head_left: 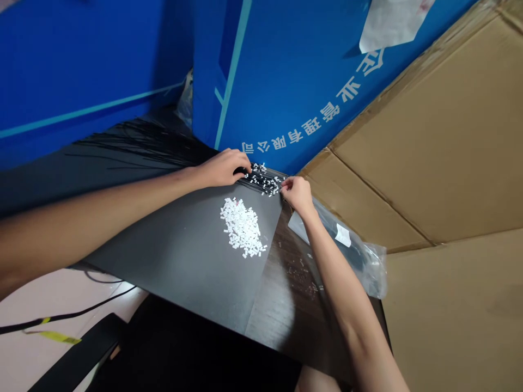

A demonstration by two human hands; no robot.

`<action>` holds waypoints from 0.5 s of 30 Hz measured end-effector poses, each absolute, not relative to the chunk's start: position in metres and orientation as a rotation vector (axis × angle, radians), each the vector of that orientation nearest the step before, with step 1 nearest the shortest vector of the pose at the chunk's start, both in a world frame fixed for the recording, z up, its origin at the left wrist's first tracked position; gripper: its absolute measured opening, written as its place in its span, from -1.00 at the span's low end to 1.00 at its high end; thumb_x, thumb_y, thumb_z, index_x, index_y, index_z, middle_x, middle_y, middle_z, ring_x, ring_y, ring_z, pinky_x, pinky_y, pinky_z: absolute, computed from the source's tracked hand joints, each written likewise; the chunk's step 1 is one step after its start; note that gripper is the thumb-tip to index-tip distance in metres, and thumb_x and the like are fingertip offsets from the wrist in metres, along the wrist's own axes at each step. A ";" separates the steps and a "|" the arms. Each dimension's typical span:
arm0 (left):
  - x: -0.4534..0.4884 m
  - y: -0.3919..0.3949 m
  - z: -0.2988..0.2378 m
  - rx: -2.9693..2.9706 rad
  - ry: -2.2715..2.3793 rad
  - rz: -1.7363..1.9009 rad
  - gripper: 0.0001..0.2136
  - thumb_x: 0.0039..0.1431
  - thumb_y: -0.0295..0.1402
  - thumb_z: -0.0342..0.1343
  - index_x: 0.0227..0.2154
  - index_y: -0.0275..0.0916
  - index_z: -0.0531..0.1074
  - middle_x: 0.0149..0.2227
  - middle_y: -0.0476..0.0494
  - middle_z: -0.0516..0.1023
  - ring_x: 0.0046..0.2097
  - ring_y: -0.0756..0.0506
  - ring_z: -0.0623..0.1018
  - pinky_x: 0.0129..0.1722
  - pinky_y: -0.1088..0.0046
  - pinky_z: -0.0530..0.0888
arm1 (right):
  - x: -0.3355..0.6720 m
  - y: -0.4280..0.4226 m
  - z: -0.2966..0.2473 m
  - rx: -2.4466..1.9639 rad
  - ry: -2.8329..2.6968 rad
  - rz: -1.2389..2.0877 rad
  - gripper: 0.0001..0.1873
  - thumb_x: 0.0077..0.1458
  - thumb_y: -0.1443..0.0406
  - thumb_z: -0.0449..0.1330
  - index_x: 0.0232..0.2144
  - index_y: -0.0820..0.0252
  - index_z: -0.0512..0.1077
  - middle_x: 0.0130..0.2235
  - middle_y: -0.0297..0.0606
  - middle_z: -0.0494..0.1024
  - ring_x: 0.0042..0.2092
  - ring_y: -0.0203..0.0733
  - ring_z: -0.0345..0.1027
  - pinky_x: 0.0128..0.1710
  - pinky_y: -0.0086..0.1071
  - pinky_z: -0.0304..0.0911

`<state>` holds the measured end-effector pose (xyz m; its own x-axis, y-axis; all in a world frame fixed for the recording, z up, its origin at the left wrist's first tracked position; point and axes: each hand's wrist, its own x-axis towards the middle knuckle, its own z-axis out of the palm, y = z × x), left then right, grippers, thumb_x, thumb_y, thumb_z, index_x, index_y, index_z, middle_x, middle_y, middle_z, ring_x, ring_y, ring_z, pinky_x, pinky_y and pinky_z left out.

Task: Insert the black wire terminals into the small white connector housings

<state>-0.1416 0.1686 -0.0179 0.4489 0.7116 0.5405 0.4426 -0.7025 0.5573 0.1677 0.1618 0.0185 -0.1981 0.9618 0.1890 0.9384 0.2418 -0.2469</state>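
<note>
A bundle of thin black wires (180, 146) stretches across the grey tabletop, fanning out loosely towards the left. Many small white sleeves (261, 178) sit on the wires near their right ends. My left hand (224, 167) is closed over the bundle, its fingers and thumb curled around some wires just left of the sleeves. At the right ends, my right hand (297, 191) is closed in a pinch; whatever its fingertips hold is too small to make out. A heap of loose white sleeves (242, 228) lies on the table below the bundle, between my two arms.
Blue panels (286, 71) with white lettering stand behind the table, and large cardboard (441, 130) rises on the right. A clear plastic bag (359, 261) lies beneath my right forearm. Tiny scraps (302, 272) are scattered on the dark wood surface (269, 310).
</note>
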 end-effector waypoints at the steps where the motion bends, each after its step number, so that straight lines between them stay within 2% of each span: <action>1: -0.139 0.164 -0.017 2.365 0.984 1.124 -0.89 0.24 -0.33 0.38 -0.20 -0.11 0.77 -0.05 -0.22 0.79 0.11 -0.30 0.63 0.34 0.09 0.39 | 0.168 0.163 0.021 -1.732 -2.186 0.104 -0.64 0.58 0.10 0.44 0.23 0.19 0.64 0.21 -0.09 0.72 0.12 0.00 0.70 0.15 -0.02 0.70; 3: -0.130 0.152 -0.013 2.381 0.948 1.085 -0.90 0.27 -0.34 0.37 -0.20 -0.11 0.78 -0.06 -0.24 0.76 0.11 -0.32 0.61 0.32 0.08 0.39 | 0.168 0.164 0.030 -1.660 -2.100 0.086 -0.71 0.57 0.15 0.45 0.15 0.22 0.66 0.11 -0.14 0.75 0.04 -0.05 0.72 0.12 -0.06 0.70; 6: -0.113 0.125 -0.008 2.433 0.797 0.931 -0.92 0.32 -0.33 0.38 -0.27 -0.10 0.78 -0.17 -0.20 0.75 -0.02 -0.29 0.62 0.20 0.14 0.44 | 0.173 0.164 0.057 -1.500 -1.946 0.014 -0.85 0.56 0.38 0.36 0.08 0.28 0.69 0.01 -0.09 0.80 -0.06 -0.11 0.72 0.08 -0.15 0.66; 8: -0.102 0.103 -0.005 2.456 0.682 0.827 -0.90 0.36 -0.33 0.38 -0.25 -0.08 0.80 -0.18 -0.18 0.76 -0.07 -0.25 0.63 0.15 0.19 0.45 | 0.182 0.163 0.082 -1.371 -1.841 -0.053 -0.73 0.56 0.46 0.21 0.13 0.30 0.69 0.08 0.01 0.80 0.00 -0.11 0.72 0.06 -0.22 0.62; 10: -0.092 0.080 -0.004 2.473 0.585 0.739 -0.89 0.41 -0.30 0.37 -0.18 -0.06 0.82 -0.14 -0.18 0.79 -0.05 -0.24 0.64 0.13 0.22 0.43 | 0.200 0.160 0.109 -1.212 -1.734 -0.131 -0.70 0.59 0.39 0.18 0.17 0.25 0.67 0.13 0.03 0.79 0.10 -0.10 0.70 0.05 -0.26 0.57; 12: -0.082 0.059 -0.003 2.488 0.517 0.675 -0.86 0.46 -0.24 0.38 -0.08 -0.06 0.83 -0.07 -0.20 0.80 0.00 -0.25 0.66 0.15 0.22 0.41 | 0.226 0.153 0.132 -1.088 -1.634 -0.195 -0.69 0.62 0.31 0.16 0.19 0.30 0.65 0.20 0.12 0.73 0.21 -0.05 0.66 0.05 -0.26 0.52; 14: -0.072 0.042 -0.006 2.504 0.485 0.637 -0.81 0.48 -0.20 0.40 0.02 -0.07 0.83 -0.02 -0.23 0.80 0.07 -0.29 0.65 0.20 0.19 0.37 | 0.259 0.140 0.148 -0.901 -1.523 -0.252 -0.68 0.59 0.29 0.22 0.19 0.39 0.64 0.22 0.15 0.66 0.29 0.12 0.64 0.04 -0.20 0.49; 15: -0.068 0.036 -0.008 2.513 0.483 0.626 -0.80 0.48 -0.20 0.42 0.04 -0.08 0.82 -0.01 -0.25 0.79 0.09 -0.30 0.63 0.23 0.17 0.35 | 0.276 0.131 0.154 -0.806 -1.559 -0.225 -0.62 0.62 0.25 0.18 0.23 0.38 0.63 0.21 0.12 0.64 0.34 0.22 0.63 0.02 -0.17 0.48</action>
